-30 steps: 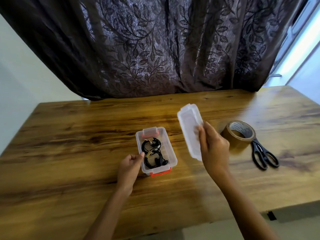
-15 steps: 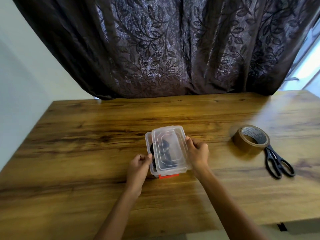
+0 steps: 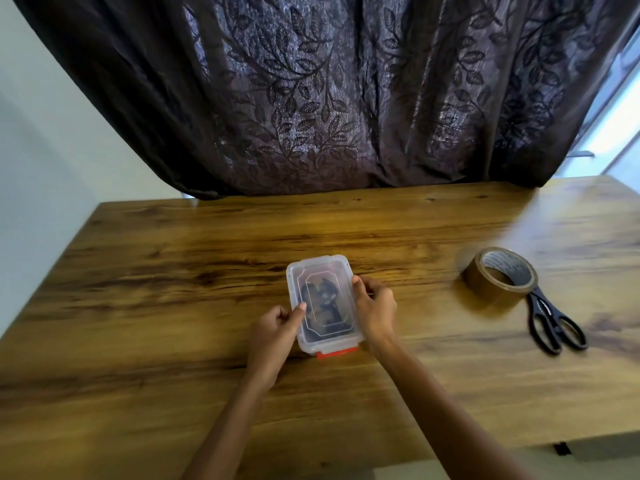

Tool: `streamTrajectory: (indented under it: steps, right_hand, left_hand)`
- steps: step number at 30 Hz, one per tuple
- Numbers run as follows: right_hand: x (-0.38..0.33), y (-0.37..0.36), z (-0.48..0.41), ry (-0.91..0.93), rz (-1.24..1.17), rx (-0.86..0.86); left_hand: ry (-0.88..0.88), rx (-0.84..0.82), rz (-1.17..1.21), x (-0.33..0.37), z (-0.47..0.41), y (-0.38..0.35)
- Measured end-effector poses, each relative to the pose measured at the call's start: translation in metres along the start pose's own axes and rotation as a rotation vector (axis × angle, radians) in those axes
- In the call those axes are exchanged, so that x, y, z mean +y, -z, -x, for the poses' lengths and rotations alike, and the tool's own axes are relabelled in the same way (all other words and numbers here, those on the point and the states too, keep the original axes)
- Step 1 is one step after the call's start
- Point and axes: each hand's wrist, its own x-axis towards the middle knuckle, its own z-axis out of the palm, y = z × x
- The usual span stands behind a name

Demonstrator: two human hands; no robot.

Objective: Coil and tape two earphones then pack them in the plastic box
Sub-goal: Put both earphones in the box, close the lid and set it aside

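Note:
A small clear plastic box (image 3: 313, 344) with red latches stands on the wooden table, and its clear lid (image 3: 320, 268) lies flat on top of it. Through the lid the black coiled earphones (image 3: 323, 304) show dimly inside. My left hand (image 3: 273, 332) grips the box's left side, thumb on the lid's edge. My right hand (image 3: 375, 308) grips the right side, with its thumb on the lid's right rim.
A roll of brown tape (image 3: 500, 277) stands to the right, and black scissors (image 3: 554, 322) lie just beside it. A dark leaf-patterned curtain (image 3: 311, 98) hangs behind the table's far edge. The table's near edge runs below my forearms.
My right hand brought the lid from the air down onto the box, where it now sits square. My left hand has stayed at the box's left side.

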Motion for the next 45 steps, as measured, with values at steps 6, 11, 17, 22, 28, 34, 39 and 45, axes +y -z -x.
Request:
streamTrajectory:
  steps: [6,11,17,22,28,34,39,45]
  right_hand:
    - [0.008,0.016,0.003,0.381,0.039,-0.061]
    - [0.027,0.053,0.018,0.884,0.444,-0.13]
    - [0.053,0.072,0.016,1.133,0.829,-0.283]
    - [0.053,0.068,0.016,1.13,0.767,-0.268]
    - [0.049,0.066,0.02,1.091,0.685,-0.259]
    - [0.052,0.071,0.018,1.193,0.749,-0.257]
    - [0.054,0.068,0.016,1.236,0.817,-0.195]
    - [0.057,0.068,0.013,1.333,0.868,-0.165]
  left_hand:
    - [-0.018,0.009,-0.041,0.0,-0.003,0.0]
    - [-0.025,0.028,0.0,0.003,-0.006,-0.001]
    - [-0.007,0.024,0.018,0.002,-0.008,0.0]
    - [-0.003,0.026,0.003,0.004,-0.005,0.0]
    - [-0.001,0.04,-0.004,0.003,-0.005,-0.001]
    - [-0.013,0.044,0.004,0.002,-0.003,-0.001]
    - [-0.018,0.05,-0.009,0.001,-0.003,-0.002]
    - [-0.016,0.047,-0.018,0.001,-0.003,-0.002]
